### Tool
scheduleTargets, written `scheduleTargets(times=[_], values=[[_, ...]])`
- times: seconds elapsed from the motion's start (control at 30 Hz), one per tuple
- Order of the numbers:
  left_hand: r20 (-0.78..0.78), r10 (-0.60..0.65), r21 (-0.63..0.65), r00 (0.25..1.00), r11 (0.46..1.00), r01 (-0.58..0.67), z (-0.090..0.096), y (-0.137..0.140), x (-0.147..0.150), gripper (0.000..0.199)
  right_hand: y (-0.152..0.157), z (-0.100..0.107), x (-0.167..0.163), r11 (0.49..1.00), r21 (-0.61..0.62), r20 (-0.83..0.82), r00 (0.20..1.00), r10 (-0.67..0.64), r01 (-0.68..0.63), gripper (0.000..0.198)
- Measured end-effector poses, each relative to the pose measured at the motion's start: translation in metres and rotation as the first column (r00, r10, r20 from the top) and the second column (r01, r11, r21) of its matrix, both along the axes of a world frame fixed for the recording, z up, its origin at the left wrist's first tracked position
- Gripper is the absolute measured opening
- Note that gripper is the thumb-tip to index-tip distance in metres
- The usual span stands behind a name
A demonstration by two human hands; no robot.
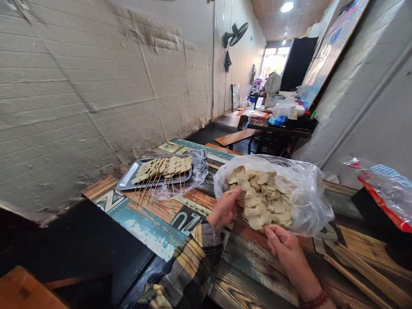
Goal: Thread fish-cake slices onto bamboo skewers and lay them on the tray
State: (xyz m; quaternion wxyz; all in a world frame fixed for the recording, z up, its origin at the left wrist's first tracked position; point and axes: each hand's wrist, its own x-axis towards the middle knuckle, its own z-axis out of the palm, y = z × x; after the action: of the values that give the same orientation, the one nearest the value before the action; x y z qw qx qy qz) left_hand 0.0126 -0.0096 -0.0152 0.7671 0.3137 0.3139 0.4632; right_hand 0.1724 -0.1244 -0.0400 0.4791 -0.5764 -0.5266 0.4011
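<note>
A clear plastic bag lies open on the table, full of flat, pale beige slices of a food whose kind I cannot make out. At the bag's left edge my left hand is closed, its thumb and fingers pinching a slice. My right hand is also closed, its fingertips pressed together against the nearest slice at the front of the pile; what lies between them is hidden. To the left, a metal tray bears similar slices threaded on thin wooden skewers, whose bare ends stick out over its near edge.
Bundled wooden sticks lie at the table's right, near a black container with red-edged plastic packaging. Crumpled clear plastic sits beside the tray. A bench and a cluttered table stand beyond; a white brick-patterned wall runs along the left.
</note>
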Motion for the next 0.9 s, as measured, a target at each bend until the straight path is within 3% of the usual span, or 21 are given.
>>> scheduleTargets(times=[0.13,0.33,0.43,0.63,0.9], values=[[-0.077,-0.048,0.016,0.996,0.999,0.049,0.004,-0.005,0.0,0.042,0.0,0.0,0.0,0.998,-0.036,-0.076,0.996,0.051,-0.054,0.041],[-0.128,0.045,0.056,0.991,0.998,-0.038,-0.001,-0.002,0.0,0.047,0.002,0.002,-0.001,0.996,-0.04,-0.065,0.995,0.076,-0.079,0.043],[-0.122,0.072,0.068,0.99,0.996,-0.064,-0.002,-0.001,-0.001,0.049,0.002,0.002,-0.001,0.996,-0.037,-0.047,0.996,0.077,-0.078,0.043],[-0.045,-0.054,0.166,0.998,0.984,0.06,0.002,-0.006,0.002,0.06,0.001,0.001,0.001,0.999,-0.015,-0.054,0.998,0.042,-0.043,0.041],[-0.054,0.046,0.225,0.997,0.974,-0.033,-0.007,-0.005,0.009,0.053,0.001,0.006,-0.001,0.998,-0.023,-0.021,0.998,0.051,-0.052,0.042]])
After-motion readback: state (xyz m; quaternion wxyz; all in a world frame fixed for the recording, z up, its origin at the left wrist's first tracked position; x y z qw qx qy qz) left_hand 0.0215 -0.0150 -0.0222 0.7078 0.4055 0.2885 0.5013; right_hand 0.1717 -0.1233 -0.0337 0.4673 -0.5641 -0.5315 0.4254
